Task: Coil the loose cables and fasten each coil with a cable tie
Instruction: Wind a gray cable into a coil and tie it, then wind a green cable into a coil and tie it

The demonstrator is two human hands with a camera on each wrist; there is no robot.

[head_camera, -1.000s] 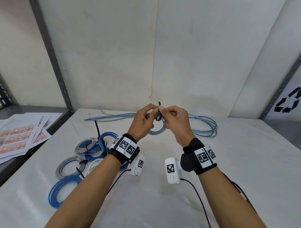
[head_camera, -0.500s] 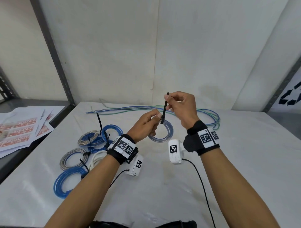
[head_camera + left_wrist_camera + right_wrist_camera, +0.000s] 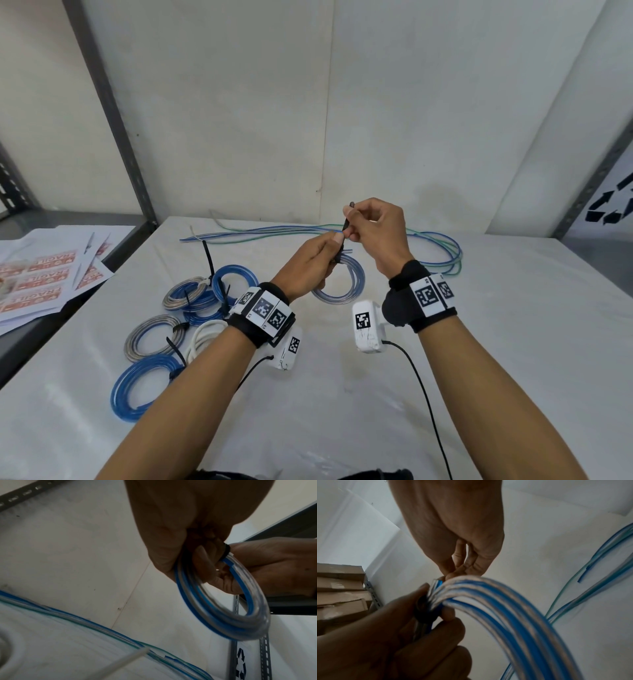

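Holding the coil up off the tabletop, your left hand has its fingers curled round the top of it, thumb pressed at the spot where the black cable tie wraps the strands. Coil is clear-and-blue cable and hangs below the left hand, between both wrists. Your right hand pinches the free tail of the cable tie between thumb and curled fingers; the tail stands up and tilts a bit, its tip poking out above the right hand. Left wrist view shows the tie band snug round the bundle, just beside a cut cable end. Hands nearly touching at the tie.

Loose cables, blue and green, lie in a long loop along the back of the tabletop, well apart from the held coil. Finished coils, blue, grey and white, each with a black tie, sit in a cluster at left of your left arm. Printed label sheets lie on the shelf at far left.
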